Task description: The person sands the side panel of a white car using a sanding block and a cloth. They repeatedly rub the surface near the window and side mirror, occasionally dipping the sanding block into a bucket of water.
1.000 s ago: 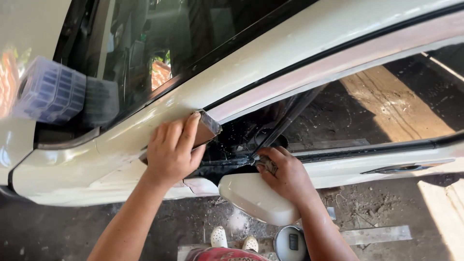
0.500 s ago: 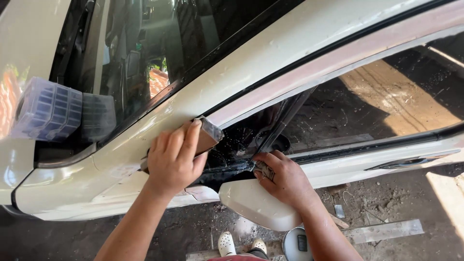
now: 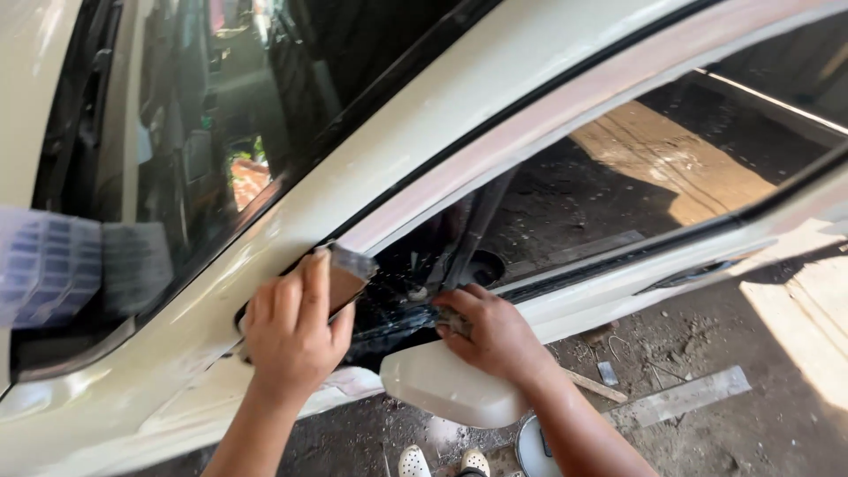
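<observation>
My left hand (image 3: 291, 329) presses a small sheet of sandpaper (image 3: 346, 270) flat against the white front pillar (image 3: 415, 163) of a car, at the corner where the door window begins. My right hand (image 3: 488, 333) rests on the dark lower corner of the open door window (image 3: 618, 194), fingers curled on the black trim just above the white side mirror (image 3: 450, 387). The fingertips of that hand are partly hidden, and I cannot tell whether they pinch anything.
The windscreen (image 3: 203, 132) fills the upper left, with a pale sticker (image 3: 49, 265) at its lower edge. The white door panel (image 3: 671, 265) runs right. Below lie dirt ground, a wooden strip (image 3: 680, 397), a round grey object (image 3: 534, 446) and my white shoes (image 3: 442, 462).
The view has shifted closer and slightly down-left. My left hand has slid a little along the pillar with the sandpaper; my right hand stays at the window corner.
</observation>
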